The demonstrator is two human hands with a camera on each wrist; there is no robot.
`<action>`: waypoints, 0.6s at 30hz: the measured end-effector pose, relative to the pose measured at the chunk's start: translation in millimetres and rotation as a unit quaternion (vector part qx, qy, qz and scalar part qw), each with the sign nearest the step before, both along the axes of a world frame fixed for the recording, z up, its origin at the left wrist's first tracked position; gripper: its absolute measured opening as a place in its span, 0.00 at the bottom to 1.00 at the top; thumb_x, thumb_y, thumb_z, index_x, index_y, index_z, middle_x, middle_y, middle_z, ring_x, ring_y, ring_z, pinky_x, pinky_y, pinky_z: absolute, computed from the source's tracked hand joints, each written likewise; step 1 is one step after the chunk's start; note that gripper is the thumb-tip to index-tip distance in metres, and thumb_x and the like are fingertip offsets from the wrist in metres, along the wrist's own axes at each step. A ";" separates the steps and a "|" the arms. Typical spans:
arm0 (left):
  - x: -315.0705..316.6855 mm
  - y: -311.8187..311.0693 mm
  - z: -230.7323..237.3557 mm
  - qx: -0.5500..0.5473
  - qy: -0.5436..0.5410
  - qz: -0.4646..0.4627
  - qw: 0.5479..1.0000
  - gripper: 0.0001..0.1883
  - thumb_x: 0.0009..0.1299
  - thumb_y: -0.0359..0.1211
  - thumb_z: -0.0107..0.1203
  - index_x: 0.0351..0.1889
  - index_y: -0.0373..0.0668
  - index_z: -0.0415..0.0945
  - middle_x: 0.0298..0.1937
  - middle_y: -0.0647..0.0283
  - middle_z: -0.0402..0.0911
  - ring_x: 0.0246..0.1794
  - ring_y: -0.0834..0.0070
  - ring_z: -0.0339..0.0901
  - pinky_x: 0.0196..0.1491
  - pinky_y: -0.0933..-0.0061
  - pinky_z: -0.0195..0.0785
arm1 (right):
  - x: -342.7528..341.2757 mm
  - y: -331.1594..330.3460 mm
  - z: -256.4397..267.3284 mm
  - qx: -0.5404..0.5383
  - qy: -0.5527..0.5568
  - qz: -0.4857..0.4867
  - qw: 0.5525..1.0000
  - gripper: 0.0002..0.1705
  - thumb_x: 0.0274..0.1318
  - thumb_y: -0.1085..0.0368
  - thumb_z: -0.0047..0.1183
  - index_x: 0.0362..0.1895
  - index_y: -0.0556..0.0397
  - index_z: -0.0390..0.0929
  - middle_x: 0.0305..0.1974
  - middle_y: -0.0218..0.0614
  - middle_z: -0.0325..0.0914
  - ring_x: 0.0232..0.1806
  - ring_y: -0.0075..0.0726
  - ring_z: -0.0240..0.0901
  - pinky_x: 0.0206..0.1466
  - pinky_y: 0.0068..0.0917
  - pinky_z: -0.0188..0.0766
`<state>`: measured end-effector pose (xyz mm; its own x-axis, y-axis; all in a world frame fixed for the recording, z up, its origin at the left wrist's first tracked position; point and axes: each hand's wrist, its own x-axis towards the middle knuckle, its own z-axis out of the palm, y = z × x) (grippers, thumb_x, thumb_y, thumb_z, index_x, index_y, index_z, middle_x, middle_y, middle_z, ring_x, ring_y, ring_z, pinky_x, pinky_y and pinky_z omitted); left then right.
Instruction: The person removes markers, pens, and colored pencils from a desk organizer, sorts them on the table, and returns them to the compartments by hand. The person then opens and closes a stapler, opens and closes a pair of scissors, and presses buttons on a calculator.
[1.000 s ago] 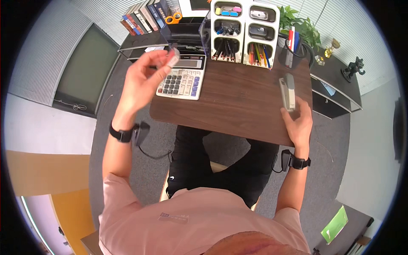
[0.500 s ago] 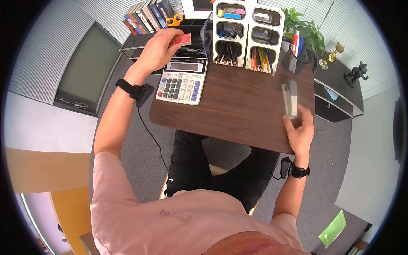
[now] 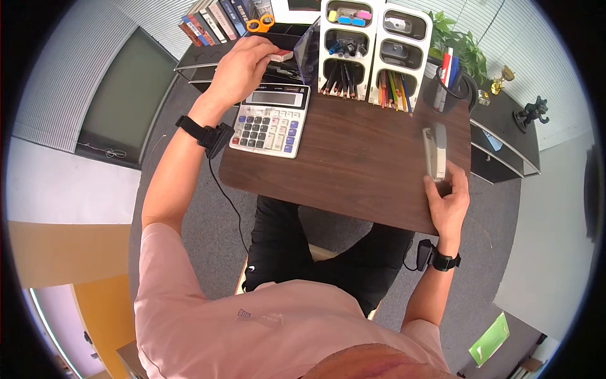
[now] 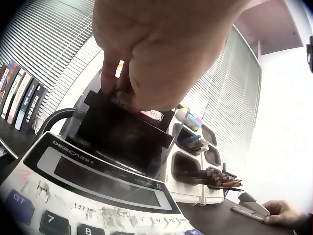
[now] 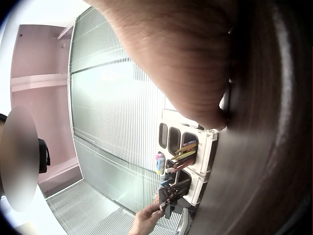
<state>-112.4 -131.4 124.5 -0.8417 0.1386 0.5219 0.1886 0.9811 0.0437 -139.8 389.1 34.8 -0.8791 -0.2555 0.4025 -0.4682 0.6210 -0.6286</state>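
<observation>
My left hand pinches a small red-and-white box over the black desk organizer, behind the calculator. In the left wrist view the fingers point down into the organizer, and part of the box shows below the palm. On the right side of the desk, a grey-white stapler lies lengthwise. My right hand rests at its near end, thumb on one side and curled fingers on the other. The right wrist view hides most of the stapler behind the palm.
White racks with pencils, pens and highlighters stand at the back of the desk. A black mesh pen cup is at the back right, near a plant. Orange scissors and books are beyond the organizer.
My left hand has carried the small box from above the calculator, turned palm-down, to the organizer and lowered it there. The right hand has stayed at the stapler while the head view shifted slightly.
</observation>
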 end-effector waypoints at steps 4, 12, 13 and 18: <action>-0.3 6.6 -2.6 0.026 0.007 0.009 1.000 0.14 0.83 0.26 0.64 0.63 0.43 0.91 0.62 0.57 0.90 0.67 0.52 0.85 0.71 0.52 0.79 | 1.0 -1.0 1.5 -0.006 -0.014 -0.006 1.000 0.26 0.62 0.67 0.80 0.63 0.54 0.88 0.56 0.43 0.90 0.59 0.54 0.86 0.65 0.46 0.81; -1.7 18.2 -1.7 0.009 0.021 0.028 0.999 0.14 0.83 0.29 0.67 0.63 0.46 0.92 0.60 0.62 0.91 0.65 0.55 0.87 0.67 0.53 0.82 | -1.3 2.1 -2.8 0.009 0.015 0.002 1.000 0.28 0.64 0.65 0.79 0.66 0.55 0.87 0.52 0.40 0.89 0.49 0.41 0.82 0.60 0.40 0.81; -2.2 18.9 -2.2 0.009 0.021 0.031 0.999 0.14 0.83 0.29 0.67 0.64 0.46 0.92 0.60 0.62 0.91 0.65 0.55 0.87 0.66 0.54 0.82 | -0.5 1.3 -2.1 0.007 0.016 -0.001 1.000 0.28 0.64 0.65 0.79 0.66 0.55 0.86 0.51 0.40 0.88 0.49 0.41 0.82 0.59 0.40 0.81; 0.5 25.9 -5.2 0.010 0.042 0.036 0.998 0.15 0.81 0.31 0.69 0.65 0.46 0.91 0.59 0.61 0.92 0.65 0.54 0.87 0.66 0.53 0.82 | 1.3 -0.4 1.0 -0.002 -0.011 -0.008 1.000 0.26 0.63 0.66 0.80 0.64 0.55 0.88 0.56 0.44 0.90 0.58 0.54 0.86 0.64 0.46 0.81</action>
<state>-111.8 -105.5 119.3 -0.8024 0.0691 0.5928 0.1219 0.9913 0.0495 -138.5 388.6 35.8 -0.8920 -0.2396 0.3833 -0.4437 0.6260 -0.6413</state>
